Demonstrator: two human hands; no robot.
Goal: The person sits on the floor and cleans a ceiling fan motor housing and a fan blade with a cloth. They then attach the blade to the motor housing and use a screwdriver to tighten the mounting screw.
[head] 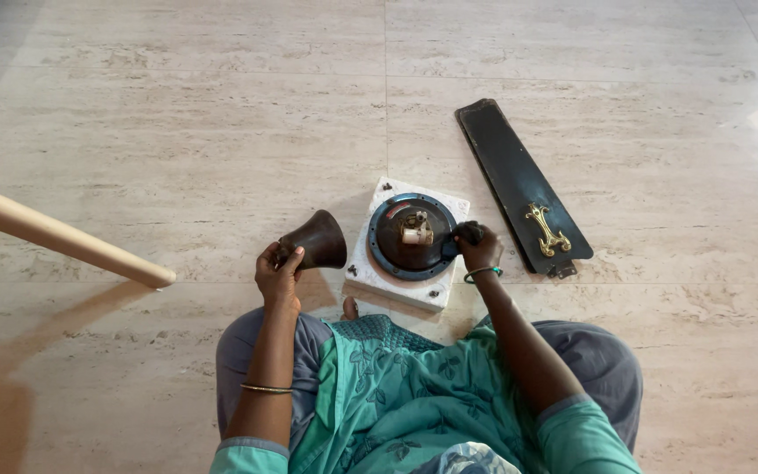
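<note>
Currently the fan motor (413, 237) sits on a white foam block (396, 285) on the floor, directly in front of the seated person's knees. It is stripped: no blades are attached to the round housing, and the central shaft stands bare. The bell-shaped cover (316, 239) is off the shaft; the left hand (277, 274) has its grip closed around the cover's narrow end, holding it tilted just left of the block. The right hand (479, 250) rests at the motor's right rim with its grip closed on a small dark object whose kind cannot be told. One black fan blade (519, 186) with a brass bracket (547, 230) lies apart on the floor to the right. A wooden pole (54, 235) enters from the floor's left edge. Judged from this layout, the motor stands disassembled, with cover and blade both unmounted.
</note>
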